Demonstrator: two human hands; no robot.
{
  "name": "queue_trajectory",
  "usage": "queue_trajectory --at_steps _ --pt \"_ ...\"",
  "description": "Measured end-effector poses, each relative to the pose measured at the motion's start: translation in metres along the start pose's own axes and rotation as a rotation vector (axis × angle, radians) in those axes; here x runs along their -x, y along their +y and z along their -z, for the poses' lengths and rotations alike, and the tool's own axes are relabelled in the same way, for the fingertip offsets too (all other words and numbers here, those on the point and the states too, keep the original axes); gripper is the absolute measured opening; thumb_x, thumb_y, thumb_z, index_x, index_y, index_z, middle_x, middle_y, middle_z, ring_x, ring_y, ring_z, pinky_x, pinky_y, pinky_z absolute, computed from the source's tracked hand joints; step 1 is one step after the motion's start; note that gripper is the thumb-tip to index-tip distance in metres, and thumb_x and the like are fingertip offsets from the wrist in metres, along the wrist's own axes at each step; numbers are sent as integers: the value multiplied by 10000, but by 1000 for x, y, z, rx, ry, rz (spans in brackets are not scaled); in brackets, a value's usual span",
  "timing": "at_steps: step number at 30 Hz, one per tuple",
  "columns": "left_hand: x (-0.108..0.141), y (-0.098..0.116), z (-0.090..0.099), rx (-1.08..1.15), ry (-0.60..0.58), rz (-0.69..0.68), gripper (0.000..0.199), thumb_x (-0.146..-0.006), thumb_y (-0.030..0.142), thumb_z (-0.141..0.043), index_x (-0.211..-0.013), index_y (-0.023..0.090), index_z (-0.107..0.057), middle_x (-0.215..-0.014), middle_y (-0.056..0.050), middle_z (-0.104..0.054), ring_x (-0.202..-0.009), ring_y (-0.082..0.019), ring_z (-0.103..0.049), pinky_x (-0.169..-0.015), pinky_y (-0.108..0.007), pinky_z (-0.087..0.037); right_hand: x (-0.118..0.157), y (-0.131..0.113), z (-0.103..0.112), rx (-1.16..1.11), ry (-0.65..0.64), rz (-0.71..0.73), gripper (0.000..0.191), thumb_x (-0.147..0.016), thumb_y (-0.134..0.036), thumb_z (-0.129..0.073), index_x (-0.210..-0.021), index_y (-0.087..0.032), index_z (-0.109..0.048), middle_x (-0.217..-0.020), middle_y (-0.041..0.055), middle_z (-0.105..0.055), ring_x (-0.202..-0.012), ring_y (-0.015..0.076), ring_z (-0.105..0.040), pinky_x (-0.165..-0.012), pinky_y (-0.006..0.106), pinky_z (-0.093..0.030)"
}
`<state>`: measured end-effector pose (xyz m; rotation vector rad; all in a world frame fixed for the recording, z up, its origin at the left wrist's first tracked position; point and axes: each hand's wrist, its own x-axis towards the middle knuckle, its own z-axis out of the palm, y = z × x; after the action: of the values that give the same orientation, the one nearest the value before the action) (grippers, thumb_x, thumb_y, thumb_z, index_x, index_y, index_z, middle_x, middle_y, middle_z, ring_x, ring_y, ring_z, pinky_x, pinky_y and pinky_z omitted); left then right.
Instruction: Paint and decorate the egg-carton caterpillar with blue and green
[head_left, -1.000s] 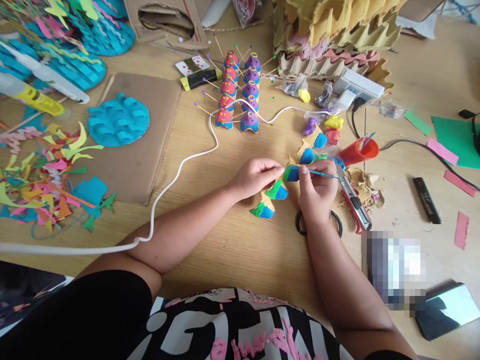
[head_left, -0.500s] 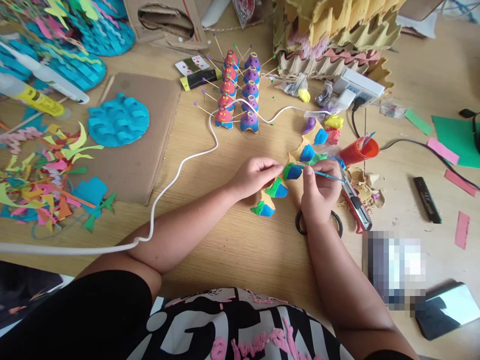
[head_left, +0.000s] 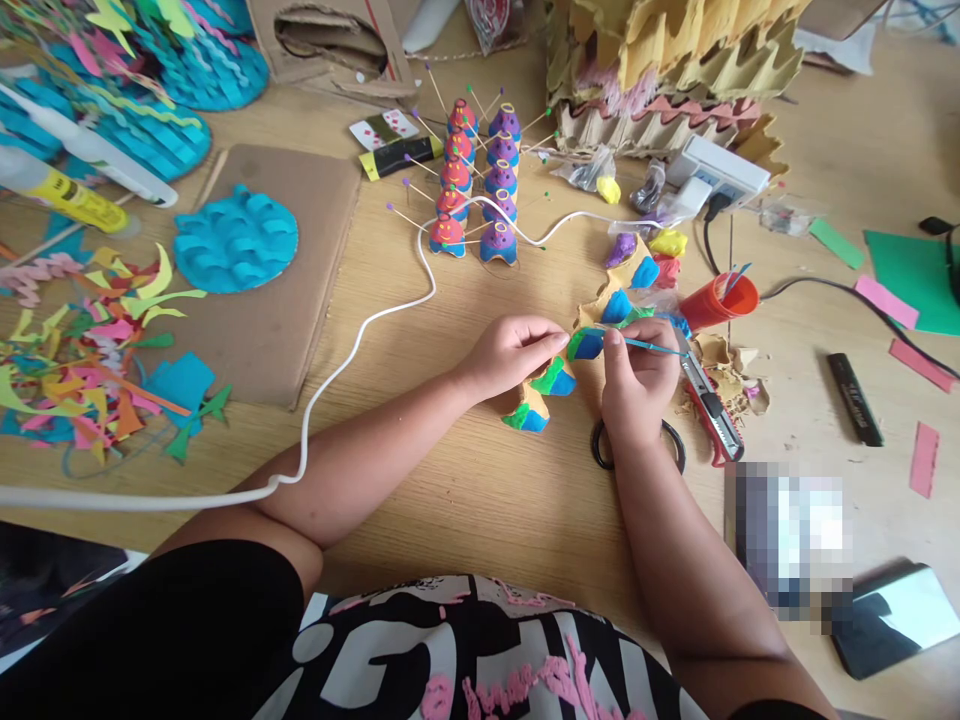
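Note:
Slanting across the table in front of me is a strip of yellow egg carton cups (head_left: 591,312), partly covered with blue and green modelling clay. My left hand (head_left: 506,355) pinches the strip's edge near its middle, with thumb and forefinger closed on it. A thin blue modelling tool (head_left: 654,347) is gripped between the thumb and fingers of my right hand (head_left: 643,385). Its tip reaches the green and blue clay of a middle cup; whether it presses in is too small to tell. Black-handled scissors (head_left: 600,447) lie partly hidden under my right wrist.
A red-handled box cutter (head_left: 716,415) and an orange cup (head_left: 718,302) stand close on the right. Finished red (head_left: 448,234) and purple figures (head_left: 498,242) line up behind. A white cable (head_left: 367,325) crosses my left forearm. Paper scraps (head_left: 90,360) lie left, egg cartons (head_left: 675,60) behind.
My right hand and the blue tool have shifted very slightly upward at the same cup. My left hand keeps its pinch on the egg carton strip.

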<state>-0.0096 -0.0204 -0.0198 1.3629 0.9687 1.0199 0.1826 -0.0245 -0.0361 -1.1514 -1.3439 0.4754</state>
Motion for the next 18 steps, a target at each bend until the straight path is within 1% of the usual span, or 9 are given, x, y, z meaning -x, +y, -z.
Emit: queue_trajectory --at_steps 6,8,11,14,18 --pt "1 0 0 -8 10 -14 430 -998 541 -701 -758 185 -726 -605 5 -599 -606 -124 -533 -611 -259 -431 0 -1 -2 12 13 -28 421 -961 -656 -777 -886 -263 -645 -874 9 -629 -741 168 -576 -686 349 -524" --pt "0 0 0 -5 7 2 440 -991 550 -707 -747 184 -719 -604 4 -597 -605 -123 -533 -605 -258 -428 0 -3 -2 -6 17 -32 431 -960 -670 -771 -886 -266 -639 -871 7 -620 -752 172 -588 -701 359 -535" --pt "0 0 0 -1 8 24 449 -987 559 -712 -740 183 -717 -606 3 -597 -606 -125 -536 -599 -258 -428 0 -3 -2 -44 32 -14 434 -964 -668 -773 -888 -263 -638 -889 4 -612 -810 179 -614 -763 376 -556" --pt "0 0 1 6 13 26 438 -987 551 -716 -751 182 -729 -609 4 -595 -606 -127 -533 -600 -262 -433 0 -3 -1 -59 -1 3 413 -972 -629 -792 -893 -249 -653 -894 -6 -607 -849 171 -617 -806 372 -548" --pt "0 0 0 18 17 15 423 -981 548 -724 -768 183 -751 -613 2 -600 -610 -130 -539 -604 -265 -442 0 -1 1 -8 -49 2 391 -1007 -599 -766 -890 -245 -649 -860 -24 -607 -799 155 -580 -821 379 -546"
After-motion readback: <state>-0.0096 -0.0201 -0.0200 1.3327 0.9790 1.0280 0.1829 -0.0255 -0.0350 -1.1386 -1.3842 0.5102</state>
